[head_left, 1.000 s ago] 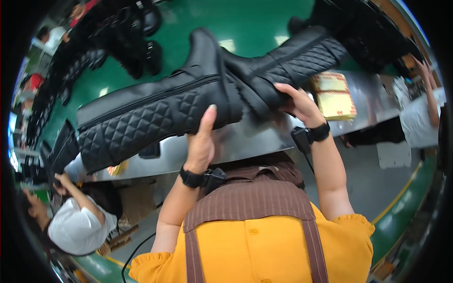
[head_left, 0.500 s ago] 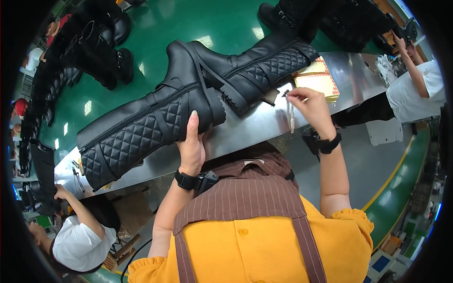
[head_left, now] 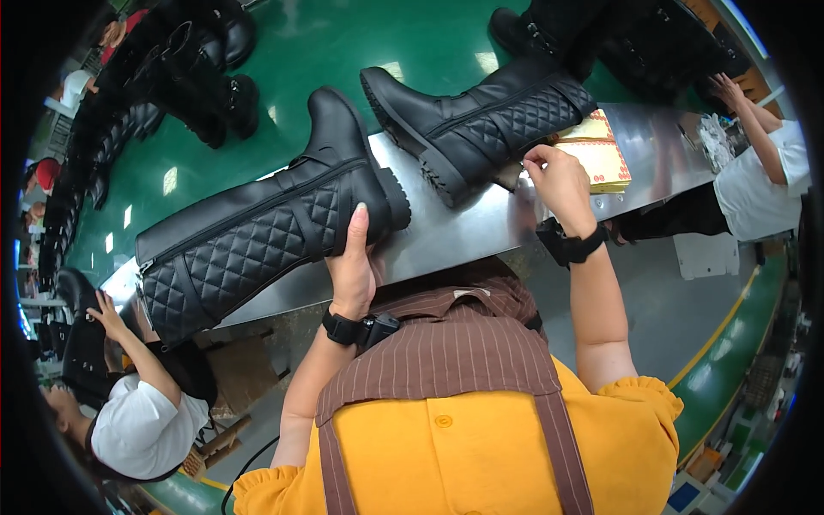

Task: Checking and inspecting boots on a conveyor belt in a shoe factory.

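Observation:
A tall black boot (head_left: 249,240) with a quilted shaft and a side zipper lies slanted over the steel table (head_left: 455,236). My left hand (head_left: 352,266) grips it near the ankle, thumb on the quilted side, other fingers hidden beneath. A matching boot (head_left: 481,120) rests to its right, sole facing the held boot, with a gap between them. Beside that boot's shaft is my right hand (head_left: 558,184), thumb and forefinger pinched together. Whatever they hold is too small to make out. A small brownish piece (head_left: 508,177) shows just left of those fingertips.
A stack of yellow-and-red printed cards (head_left: 601,159) sits right of my right hand. More black boots stand beyond the table on the far left (head_left: 193,94) and far right (head_left: 549,34). Co-workers in white are at the left (head_left: 150,425) and right (head_left: 760,180).
A gap has opened between the two boots. My right hand has moved left toward the other boot's shaft; the small dark item and pale strip by its fingers no longer show.

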Demonstrator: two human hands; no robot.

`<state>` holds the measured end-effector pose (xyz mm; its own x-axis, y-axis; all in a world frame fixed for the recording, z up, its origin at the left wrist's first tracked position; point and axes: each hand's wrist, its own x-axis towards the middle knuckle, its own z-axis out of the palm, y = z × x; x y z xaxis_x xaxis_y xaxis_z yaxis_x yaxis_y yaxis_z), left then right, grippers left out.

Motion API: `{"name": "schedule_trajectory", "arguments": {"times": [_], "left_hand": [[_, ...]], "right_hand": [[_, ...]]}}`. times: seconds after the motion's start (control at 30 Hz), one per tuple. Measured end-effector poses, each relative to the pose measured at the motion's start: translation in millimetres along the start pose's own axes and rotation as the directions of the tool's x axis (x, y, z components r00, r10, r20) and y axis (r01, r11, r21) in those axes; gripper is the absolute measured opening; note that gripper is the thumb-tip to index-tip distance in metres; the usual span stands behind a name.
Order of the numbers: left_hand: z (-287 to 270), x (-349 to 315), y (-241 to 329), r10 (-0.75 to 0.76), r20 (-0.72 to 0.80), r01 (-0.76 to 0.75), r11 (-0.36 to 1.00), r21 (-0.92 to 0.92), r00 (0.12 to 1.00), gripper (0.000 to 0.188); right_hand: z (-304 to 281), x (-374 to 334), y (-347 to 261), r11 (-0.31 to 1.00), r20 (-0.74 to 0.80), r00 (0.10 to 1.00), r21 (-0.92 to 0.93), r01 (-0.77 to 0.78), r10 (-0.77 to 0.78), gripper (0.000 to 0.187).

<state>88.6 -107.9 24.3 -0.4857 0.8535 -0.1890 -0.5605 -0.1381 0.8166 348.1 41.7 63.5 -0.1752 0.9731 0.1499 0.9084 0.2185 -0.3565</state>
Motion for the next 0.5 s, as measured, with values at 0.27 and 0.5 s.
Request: {"name": "schedule_trajectory", "arguments": {"times": [0.27,0.5], "left_hand": [[-2,4,-9,0.075,0.033,-0.077,0.996,0.053,0.997,0.041],[-3,5,-8,0.058,0.018,-0.058,0.998,-0.034,0.998,0.031]], "right_hand": [[10,-49,-86,0.636,-0.035,0.948,0.734,0.238,-0.315,0.019],[47,-36,-137,0.641,0.196,0.949,0.767,0.009,-0.247,0.029]]}}
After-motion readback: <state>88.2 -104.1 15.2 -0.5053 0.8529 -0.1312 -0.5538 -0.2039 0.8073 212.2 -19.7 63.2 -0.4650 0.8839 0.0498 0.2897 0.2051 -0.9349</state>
